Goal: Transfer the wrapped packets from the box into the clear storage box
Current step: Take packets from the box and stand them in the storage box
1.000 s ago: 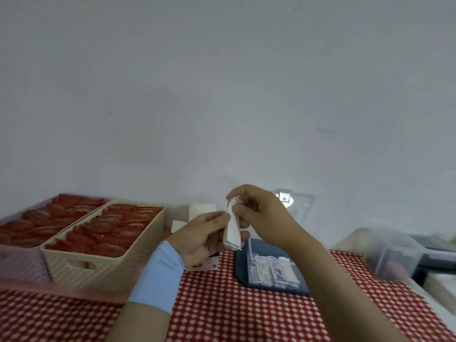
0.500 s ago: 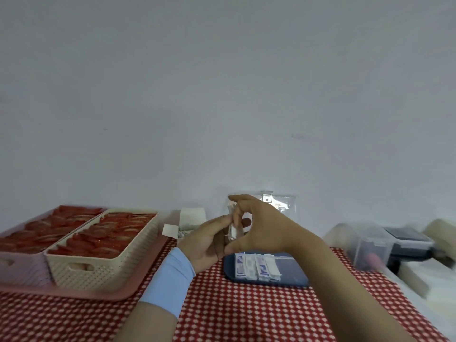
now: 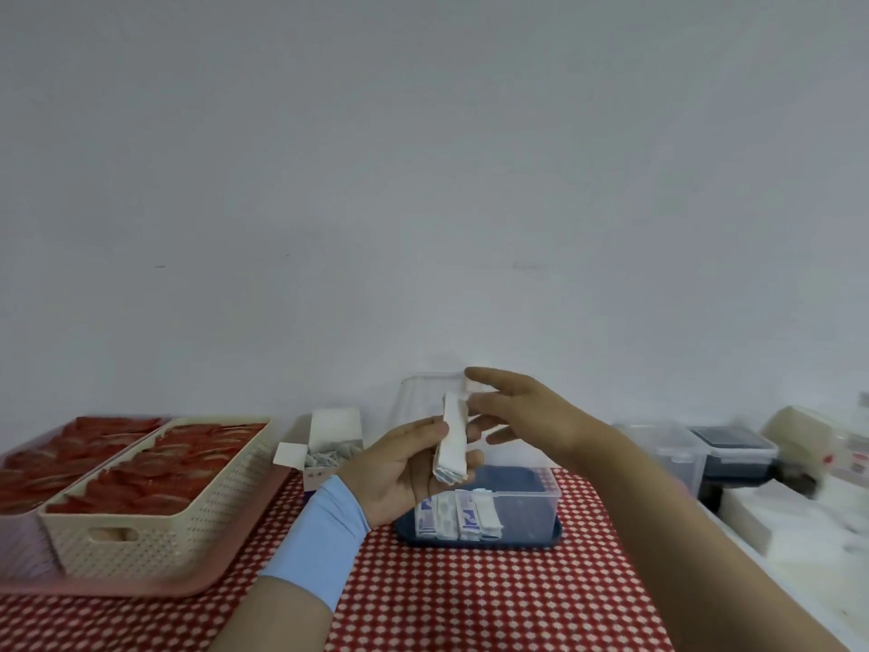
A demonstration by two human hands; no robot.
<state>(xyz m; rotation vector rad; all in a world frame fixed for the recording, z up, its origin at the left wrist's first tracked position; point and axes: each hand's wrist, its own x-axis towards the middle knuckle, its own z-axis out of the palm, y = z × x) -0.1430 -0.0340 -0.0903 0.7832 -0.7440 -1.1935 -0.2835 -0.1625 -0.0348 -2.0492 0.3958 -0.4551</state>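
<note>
My left hand [image 3: 403, 468] grips a stack of white wrapped packets [image 3: 452, 440] upright above the clear storage box [image 3: 531, 503]. My right hand [image 3: 526, 411] hovers just right of the stack's top with fingers spread and straight, the fingertips at or near the stack's top edge. Inside the clear storage box, which stands on a dark blue lid, a row of packets [image 3: 458, 510] leans along its left front. The small white cardboard box [image 3: 324, 451] with more packets sits open behind my left wrist.
Two cream baskets [image 3: 155, 520] of red items rest on a pink tray [image 3: 141, 588] at left. Clear and dark containers [image 3: 696, 456] and white boxes [image 3: 747, 515] lie at right. A red checked cloth [image 3: 470, 595] covers the table; a white wall stands behind.
My right hand let go of the packet stack and opened, drawing slightly right. My left hand keeps the stack. The camera view shifted, so the scene sits lower and further left.
</note>
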